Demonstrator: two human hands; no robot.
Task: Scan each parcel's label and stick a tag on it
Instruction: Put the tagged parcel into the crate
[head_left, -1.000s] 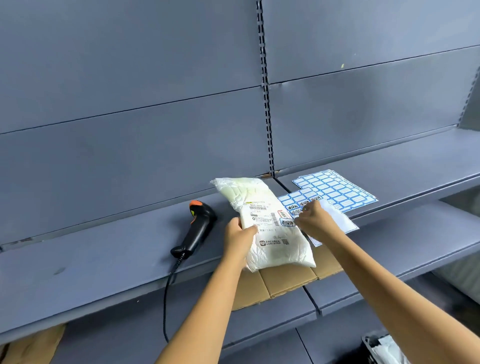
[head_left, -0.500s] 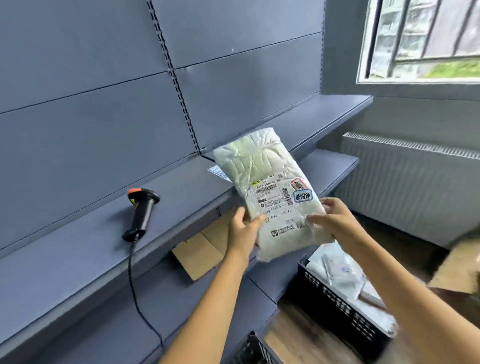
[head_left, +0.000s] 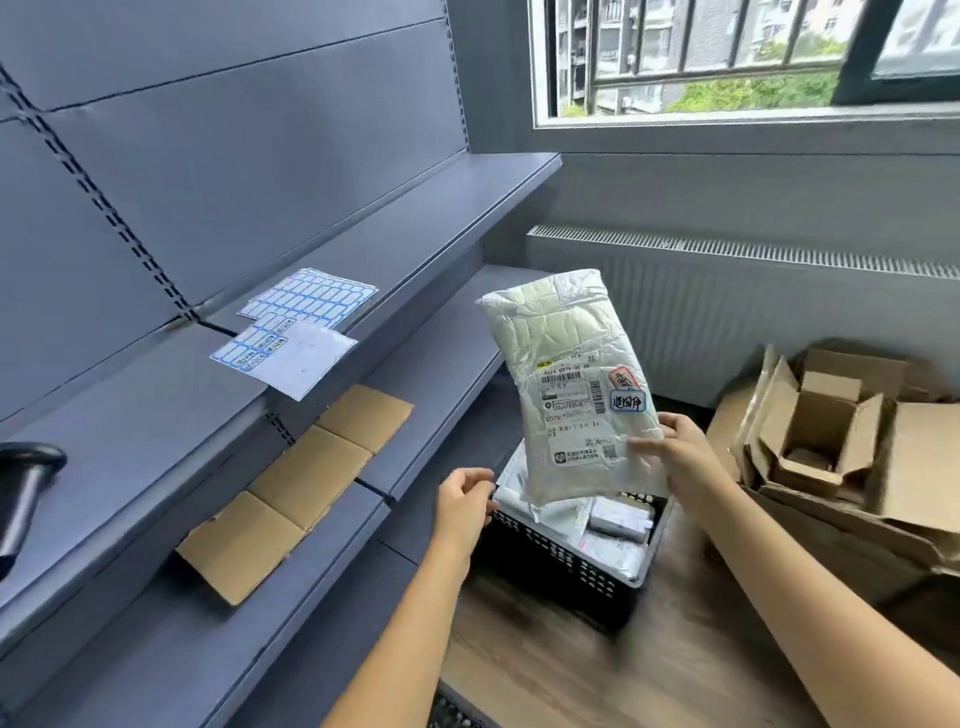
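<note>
My right hand grips a white plastic parcel by its lower right edge and holds it upright in the air above a black crate. The parcel's printed label faces me, and a blue-edged tag is stuck at the label's right side. To the left of the parcel, my left hand hangs with loosely curled fingers and holds nothing. The blue tag sheets lie on the upper shelf. The black scanner lies at the far left edge of that shelf.
The black crate on the wooden floor holds several other parcels. Flattened cardboard lies on the lower shelf. Open cardboard boxes are piled at the right. A radiator and a window are behind.
My view has swung right. The parcel has left the shelf and now hangs over the crate. My left hand has let go of it; only my right hand holds it.
</note>
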